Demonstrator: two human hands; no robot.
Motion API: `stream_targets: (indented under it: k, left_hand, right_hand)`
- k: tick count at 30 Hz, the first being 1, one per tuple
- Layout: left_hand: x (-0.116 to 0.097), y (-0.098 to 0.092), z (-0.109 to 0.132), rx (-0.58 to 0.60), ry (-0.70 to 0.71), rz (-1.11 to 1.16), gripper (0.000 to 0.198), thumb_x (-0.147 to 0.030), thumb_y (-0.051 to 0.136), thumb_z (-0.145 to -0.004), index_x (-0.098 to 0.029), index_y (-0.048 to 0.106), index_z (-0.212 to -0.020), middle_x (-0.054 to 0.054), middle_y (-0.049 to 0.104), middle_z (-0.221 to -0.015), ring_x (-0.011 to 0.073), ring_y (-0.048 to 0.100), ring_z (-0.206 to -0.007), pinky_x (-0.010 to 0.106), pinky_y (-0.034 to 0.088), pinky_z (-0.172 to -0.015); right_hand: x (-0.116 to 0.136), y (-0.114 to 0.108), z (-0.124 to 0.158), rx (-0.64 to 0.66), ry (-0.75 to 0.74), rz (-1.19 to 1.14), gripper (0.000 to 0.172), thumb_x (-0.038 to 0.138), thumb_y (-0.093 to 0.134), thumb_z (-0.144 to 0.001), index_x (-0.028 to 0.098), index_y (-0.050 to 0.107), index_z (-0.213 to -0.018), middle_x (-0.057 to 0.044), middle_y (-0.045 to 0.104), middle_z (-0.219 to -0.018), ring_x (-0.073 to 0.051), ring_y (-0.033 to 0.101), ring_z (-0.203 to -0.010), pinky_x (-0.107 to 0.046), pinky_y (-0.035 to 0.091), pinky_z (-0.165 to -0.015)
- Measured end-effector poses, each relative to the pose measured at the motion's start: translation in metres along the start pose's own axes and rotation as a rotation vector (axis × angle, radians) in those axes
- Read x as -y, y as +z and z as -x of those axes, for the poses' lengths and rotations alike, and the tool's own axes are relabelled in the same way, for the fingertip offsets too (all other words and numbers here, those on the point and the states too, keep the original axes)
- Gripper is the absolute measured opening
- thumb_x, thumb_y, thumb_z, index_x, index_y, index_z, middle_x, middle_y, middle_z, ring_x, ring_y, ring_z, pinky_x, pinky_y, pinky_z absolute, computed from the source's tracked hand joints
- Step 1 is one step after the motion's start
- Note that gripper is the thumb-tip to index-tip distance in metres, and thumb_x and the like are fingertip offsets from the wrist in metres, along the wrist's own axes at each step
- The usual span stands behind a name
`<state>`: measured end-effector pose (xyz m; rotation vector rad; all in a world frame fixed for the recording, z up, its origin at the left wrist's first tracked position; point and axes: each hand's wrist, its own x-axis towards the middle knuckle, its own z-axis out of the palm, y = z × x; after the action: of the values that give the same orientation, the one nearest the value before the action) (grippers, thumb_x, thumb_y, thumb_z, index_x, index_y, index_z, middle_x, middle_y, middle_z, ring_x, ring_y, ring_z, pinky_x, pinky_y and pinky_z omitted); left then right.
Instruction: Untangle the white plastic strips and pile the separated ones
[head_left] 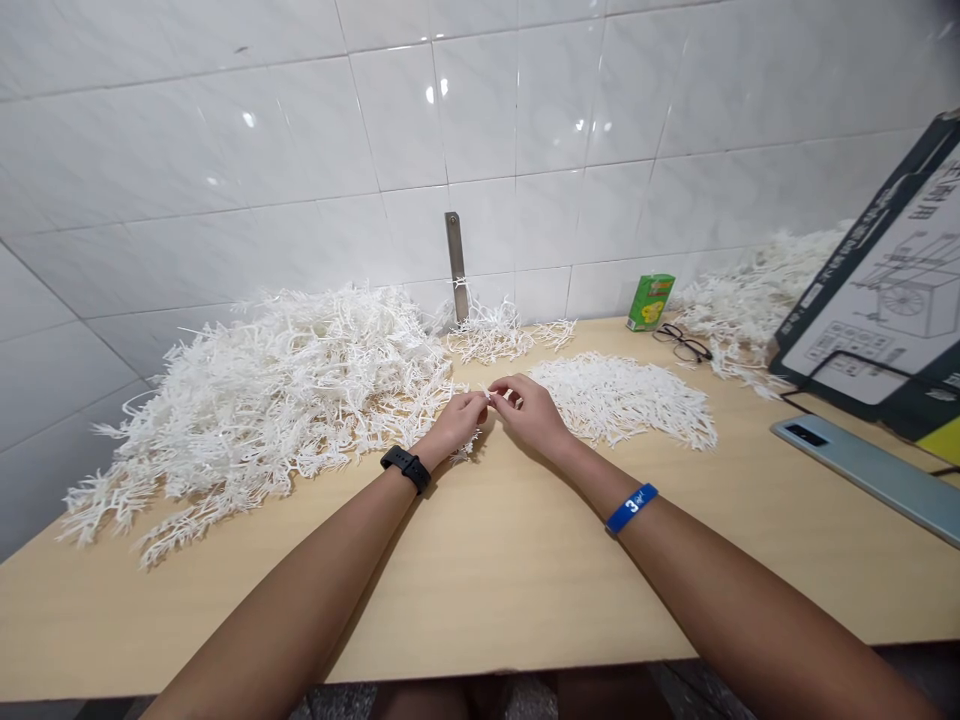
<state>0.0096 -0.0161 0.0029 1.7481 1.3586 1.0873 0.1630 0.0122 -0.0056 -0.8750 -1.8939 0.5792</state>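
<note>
Though small, white sprig (486, 393), axis unclear.

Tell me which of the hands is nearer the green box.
Right. The right hand is in front of the green box and to its left; the left hand is farther left, beside the large white heap.

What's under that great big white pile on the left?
The tabletop shows along the front edge of the big pile of white branched pieces. Farther in, the tangled pieces cover everything, so what's beneath the middle can't be seen.
</note>
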Motion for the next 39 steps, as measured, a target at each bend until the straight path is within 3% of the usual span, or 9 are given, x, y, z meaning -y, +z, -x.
stream_targets:
  k: [5, 9, 16, 23, 33, 39]
  left_hand:
    - [-0.002, 0.001, 0.001, -0.01, 0.008, -0.06, 0.03, -0.033, 0.04, -0.081, -0.019, 0.04, -0.054, -0.002, 0.038, -0.053, 0.0115, 0.035, -0.054, 0.027, 0.026, -0.054]
    - [-0.005, 0.001, 0.002, 0.02, 0.026, -0.069, 0.03, -0.036, 0.042, -0.079, -0.017, 0.055, -0.06, -0.005, 0.035, -0.051, 0.0104, 0.032, -0.053, 0.026, 0.027, -0.054]
    - [-0.007, 0.002, 0.003, 0.016, 0.019, -0.073, 0.035, -0.039, 0.043, -0.079, -0.015, 0.067, -0.072, -0.003, 0.045, -0.055, 0.0116, 0.038, -0.056, 0.025, 0.032, -0.059]
    - [-0.003, 0.002, 0.003, 0.073, 0.04, -0.068, 0.026, -0.028, 0.039, -0.078, -0.018, 0.05, -0.057, -0.004, 0.035, -0.051, 0.0105, 0.031, -0.052, 0.026, 0.026, -0.054]
    - [0.0, 0.003, -0.001, 0.044, 0.074, -0.076, 0.035, -0.038, 0.044, -0.084, -0.014, 0.07, -0.078, -0.001, 0.06, -0.069, 0.0141, 0.05, -0.068, 0.026, 0.039, -0.068]
    - [-0.005, 0.0, 0.001, 0.003, 0.015, -0.018, 0.037, -0.042, 0.047, -0.085, -0.016, 0.072, -0.087, -0.002, 0.046, -0.058, 0.0119, 0.04, -0.057, 0.025, 0.033, -0.057]
  right_hand:
    - [-0.002, 0.001, 0.0, 0.002, -0.015, -0.031, 0.017, 0.024, 0.054, -0.085, 0.019, 0.069, -0.089, -0.005, 0.066, -0.091, -0.015, 0.059, -0.079, -0.028, 0.046, -0.07]
    - [0.0, 0.001, 0.0, -0.004, -0.01, -0.049, 0.016, 0.022, 0.053, -0.084, 0.019, 0.069, -0.081, -0.004, 0.065, -0.084, -0.015, 0.058, -0.076, -0.028, 0.045, -0.069]
    - [0.004, 0.0, -0.002, 0.008, 0.106, -0.14, 0.015, 0.028, 0.055, -0.08, 0.018, 0.066, -0.075, -0.004, 0.065, -0.08, -0.016, 0.058, -0.074, -0.029, 0.045, -0.07]
    - [0.008, 0.0, -0.001, -0.002, 0.151, -0.175, 0.014, 0.031, 0.055, -0.077, 0.019, 0.062, -0.075, -0.002, 0.064, -0.078, -0.015, 0.055, -0.07, -0.028, 0.043, -0.068]
    - [0.014, -0.003, 0.0, 0.013, 0.18, -0.22, 0.017, 0.034, 0.052, -0.079, 0.019, 0.058, -0.073, 0.001, 0.059, -0.067, -0.014, 0.052, -0.063, -0.028, 0.04, -0.064]
    - [0.007, -0.007, -0.002, -0.071, 0.162, -0.103, 0.017, 0.033, 0.05, -0.083, 0.02, 0.057, -0.074, -0.001, 0.062, -0.072, -0.016, 0.054, -0.068, -0.028, 0.041, -0.065]
